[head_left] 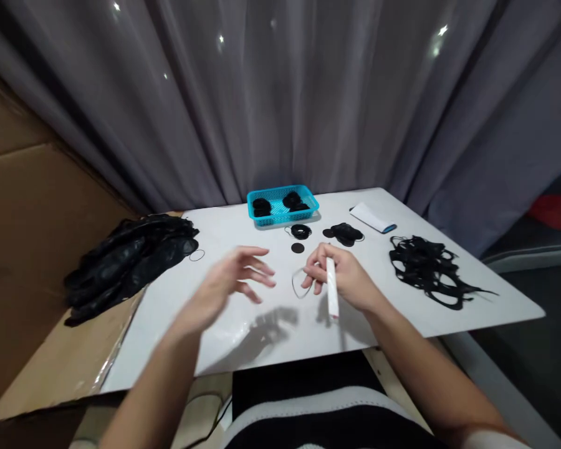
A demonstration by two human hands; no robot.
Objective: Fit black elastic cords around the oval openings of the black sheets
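My right hand (pixel 343 277) is closed around a white stick-like tool (pixel 331 288) that points down toward me, and its fingertips also pinch a thin dark elastic loop (pixel 300 284) hanging above the white board. My left hand (pixel 236 277) hovers just left of the loop with fingers spread, slightly blurred, holding nothing. A small black disc (pixel 298 247) lies on the white board (pixel 271 337) just beyond the hands.
A blue basket (pixel 283 202) with black pieces stands at the back. Near it lie a black coiled band (pixel 301 231), a black fabric piece (pixel 346 233) and a white pad (pixel 373 217). Tangled black bands (pixel 427 268) lie right; black fabric pile (pixel 131 262) left, on cardboard.
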